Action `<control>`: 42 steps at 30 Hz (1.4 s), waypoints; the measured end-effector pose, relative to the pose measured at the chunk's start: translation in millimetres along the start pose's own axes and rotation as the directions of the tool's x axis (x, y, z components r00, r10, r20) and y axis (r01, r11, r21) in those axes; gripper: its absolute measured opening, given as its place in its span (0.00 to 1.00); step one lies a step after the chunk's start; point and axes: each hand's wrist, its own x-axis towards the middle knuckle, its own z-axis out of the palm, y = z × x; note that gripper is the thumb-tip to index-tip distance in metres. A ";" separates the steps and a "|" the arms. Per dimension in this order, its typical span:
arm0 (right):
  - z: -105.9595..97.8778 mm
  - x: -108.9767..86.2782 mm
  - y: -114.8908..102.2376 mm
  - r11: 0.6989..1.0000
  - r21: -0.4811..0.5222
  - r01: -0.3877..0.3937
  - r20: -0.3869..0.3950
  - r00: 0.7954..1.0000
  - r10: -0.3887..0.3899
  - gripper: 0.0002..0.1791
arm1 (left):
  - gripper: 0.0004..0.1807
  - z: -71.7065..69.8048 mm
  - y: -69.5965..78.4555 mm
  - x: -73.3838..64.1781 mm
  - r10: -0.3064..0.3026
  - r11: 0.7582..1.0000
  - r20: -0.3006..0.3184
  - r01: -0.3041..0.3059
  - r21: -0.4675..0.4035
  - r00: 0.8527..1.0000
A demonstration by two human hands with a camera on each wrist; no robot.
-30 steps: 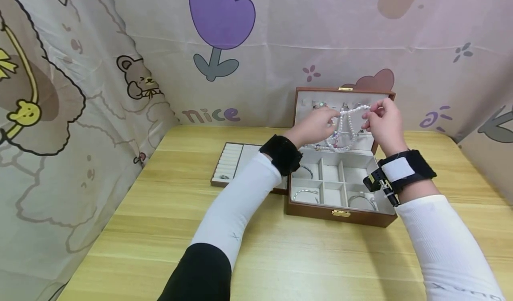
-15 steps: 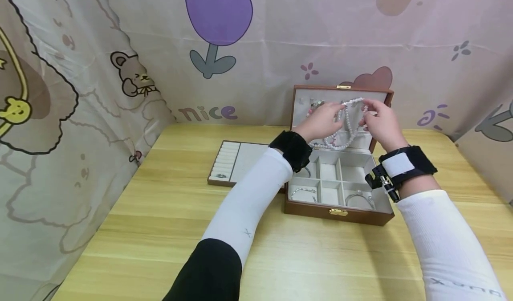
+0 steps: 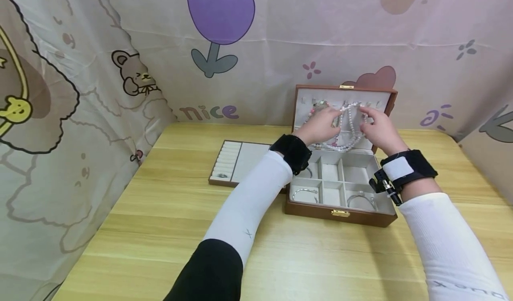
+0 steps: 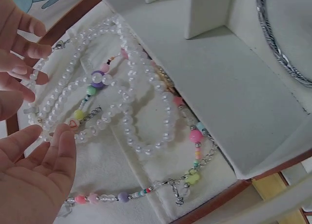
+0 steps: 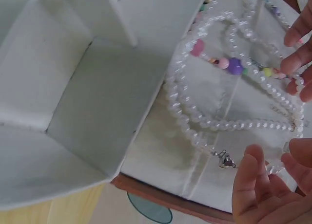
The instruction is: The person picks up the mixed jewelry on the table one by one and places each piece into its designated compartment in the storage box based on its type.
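A white pearl necklace hangs in loops against the pale lining of the raised lid of a brown jewelry box. My left hand pinches its upper strand between thumb and fingers, near the lid's hooks. My right hand touches the strand's right end with an extended index finger, thumb held apart. In the right wrist view, a heart-shaped charm dangles close to the right fingertips. A colorful beaded necklace hangs behind the pearls, partly covered by them.
White dividers split the box's base into compartments; one holds a silver bracelet, another a second bracelet. Left of the box lies a flat tray with ring rolls and a ring. A printed cloth hangs behind the wooden table.
The left hand has moved right toward the right hand, while the right fingers have loosened, the index now pointing at the strand. The pearl loops have shifted slightly against the lid.
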 end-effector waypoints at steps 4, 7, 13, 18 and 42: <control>3.3 0.1 3.9 0.997 -0.051 0.051 -0.043 0.998 -0.054 0.30 | 0.29 1.6 -1.6 -2.1 -0.002 1.000 0.005 0.002 0.004 1.000; 8.2 -1.1 5.3 0.996 -0.071 0.058 -0.075 0.995 -0.063 0.31 | 0.29 3.1 -2.8 -3.9 -0.004 1.000 0.011 0.004 0.018 1.000; 18.0 -3.6 10.0 0.998 -0.066 -0.002 -0.083 0.997 -0.004 0.31 | 0.29 6.2 -7.4 -7.4 0.013 0.998 0.030 -0.015 0.064 0.999; 21.8 -4.8 14.0 0.999 -0.032 -0.017 -0.070 0.997 0.014 0.33 | 0.29 5.5 -17.3 -15.0 0.050 0.998 0.043 -0.052 0.029 0.998; 88.2 -36.7 -111.3 0.944 -0.152 0.294 0.023 0.956 -0.294 0.12 | 0.23 -71.4 -187.2 -186.6 -0.426 0.904 -0.139 0.412 -0.115 0.894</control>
